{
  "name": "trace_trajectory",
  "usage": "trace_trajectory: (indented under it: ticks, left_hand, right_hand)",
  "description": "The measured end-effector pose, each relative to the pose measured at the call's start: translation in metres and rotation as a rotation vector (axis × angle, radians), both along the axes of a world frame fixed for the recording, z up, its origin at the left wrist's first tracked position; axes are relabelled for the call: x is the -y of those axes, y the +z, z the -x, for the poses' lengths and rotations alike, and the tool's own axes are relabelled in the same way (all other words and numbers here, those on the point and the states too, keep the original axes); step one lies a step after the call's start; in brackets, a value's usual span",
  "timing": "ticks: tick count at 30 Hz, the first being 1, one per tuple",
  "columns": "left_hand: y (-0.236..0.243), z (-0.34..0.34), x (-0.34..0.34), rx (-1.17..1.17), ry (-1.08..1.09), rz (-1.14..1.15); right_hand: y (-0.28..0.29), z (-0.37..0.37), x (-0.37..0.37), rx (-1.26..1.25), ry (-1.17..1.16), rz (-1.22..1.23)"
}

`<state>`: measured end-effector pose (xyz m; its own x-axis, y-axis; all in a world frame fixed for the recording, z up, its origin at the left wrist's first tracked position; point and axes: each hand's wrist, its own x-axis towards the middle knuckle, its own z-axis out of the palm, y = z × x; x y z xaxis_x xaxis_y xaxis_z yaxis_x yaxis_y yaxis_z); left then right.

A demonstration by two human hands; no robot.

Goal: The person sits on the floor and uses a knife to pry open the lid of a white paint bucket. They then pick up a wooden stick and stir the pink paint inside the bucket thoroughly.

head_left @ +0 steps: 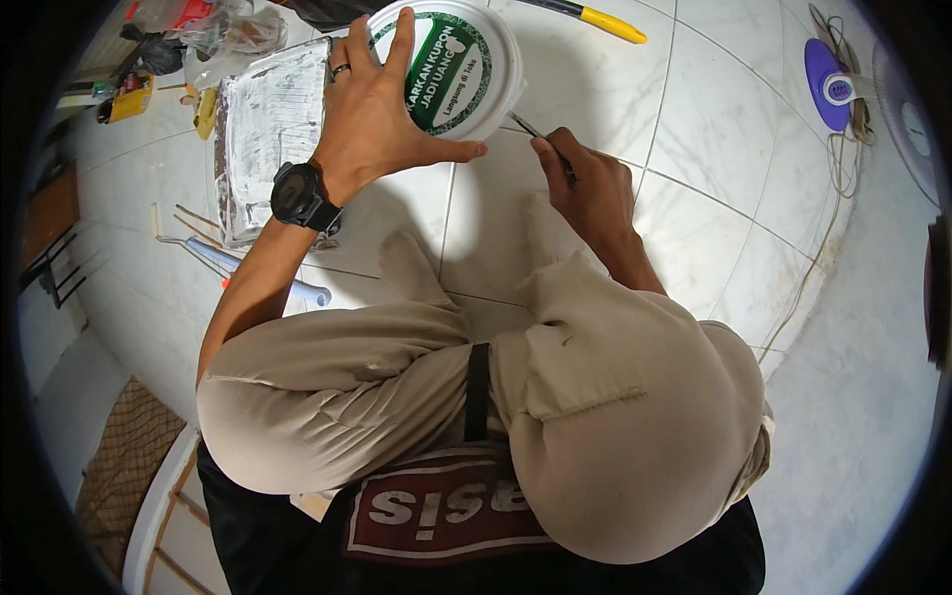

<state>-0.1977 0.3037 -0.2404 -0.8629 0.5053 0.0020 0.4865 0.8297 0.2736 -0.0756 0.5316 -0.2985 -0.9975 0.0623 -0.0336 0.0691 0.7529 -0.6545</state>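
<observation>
A round white paint bucket with a green-and-white printed lid (pixel 506 61) stands at the top centre. My left hand (pixel 365 124) lies over the lid's left side with fingers spread, the thumb stretched toward its near edge. In my right hand (pixel 595 190) is a thin screwdriver (pixel 526 126), its fingers closed round the dark handle. The screwdriver's metal shaft points up and left, and its tip meets the lid's rim at the near right. Whether the tip sits under the rim cannot be made out.
Left of the bucket lies a paint tray (pixel 268 139) smeared white. A blue-handled roller (pixel 312 294) rests on the tiles near my left forearm. Beyond the bucket is a yellow-and-black handle (pixel 610 25). A fan with a purple base (pixel 825 87) and a cord stand at right; plastic bags (pixel 233 35) lie far left.
</observation>
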Motion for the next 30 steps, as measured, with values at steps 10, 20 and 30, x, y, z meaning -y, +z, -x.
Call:
trace_trajectory:
  ticks: [10, 20, 30]
  left_hand:
    - [0.007, 0.014, 0.016, 0.133, -0.045, -0.089]
    - [0.025, 0.051, 0.063, 0.622, -0.13, -0.515]
    - [0.016, 0.064, 0.11, 0.982, 0.127, -0.801]
  right_hand:
    - [0.014, 0.015, -0.004, 0.036, 0.061, -0.06]
    - [0.018, 0.019, -0.014, 0.131, -0.006, 0.116]
    - [0.013, 0.038, -0.006, 0.141, -0.126, 0.448]
